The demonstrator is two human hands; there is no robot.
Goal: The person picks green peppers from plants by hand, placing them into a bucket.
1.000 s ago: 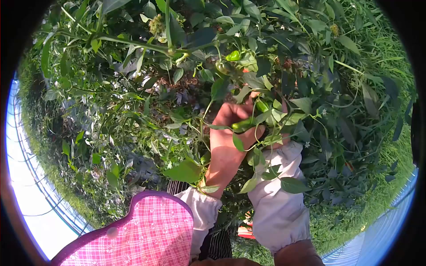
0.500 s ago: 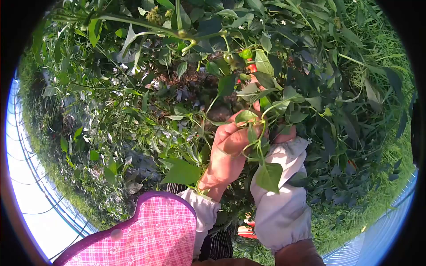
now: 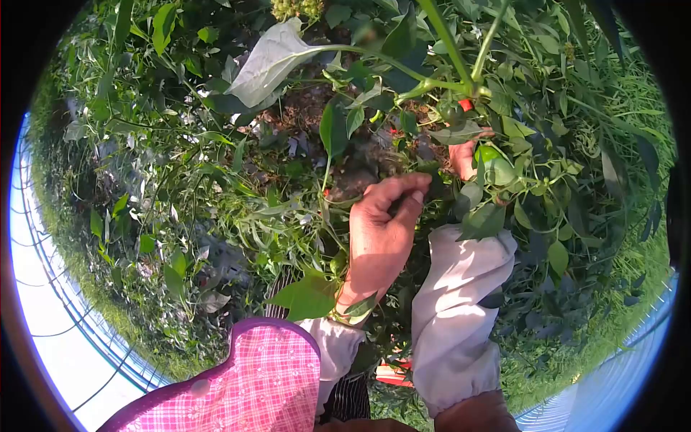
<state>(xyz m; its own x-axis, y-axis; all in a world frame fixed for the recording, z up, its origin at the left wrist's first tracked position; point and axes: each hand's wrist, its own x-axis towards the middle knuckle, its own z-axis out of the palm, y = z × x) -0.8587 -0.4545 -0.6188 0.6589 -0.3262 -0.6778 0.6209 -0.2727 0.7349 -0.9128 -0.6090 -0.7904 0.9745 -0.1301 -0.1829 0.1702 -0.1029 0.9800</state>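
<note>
My left hand (image 3: 381,234) is in the middle of the plants, thumb and fingers pressed together at a dark green leaf or stem; what lies between them is too small to name. To its right, my right hand (image 3: 463,157) is partly hidden behind leaves, beside a large green pepper (image 3: 495,167). Its fingers are mostly covered, so its grip does not show. Above it hang a darker green pepper (image 3: 450,110) and a small red one (image 3: 466,105). White sleeves cover both forearms.
A thick branching green stem (image 3: 450,47) and a large pale leaf (image 3: 270,61) hang close to the camera. Pink checked cloth (image 3: 252,374) fills the lower left. A red object (image 3: 394,374) lies low between the arms. Grass (image 3: 626,237) borders the right side.
My hands have moved apart; the right one now reaches farther up and right, by the green pepper. The leafy stem that was over my hands has shifted right, and the view has shifted.
</note>
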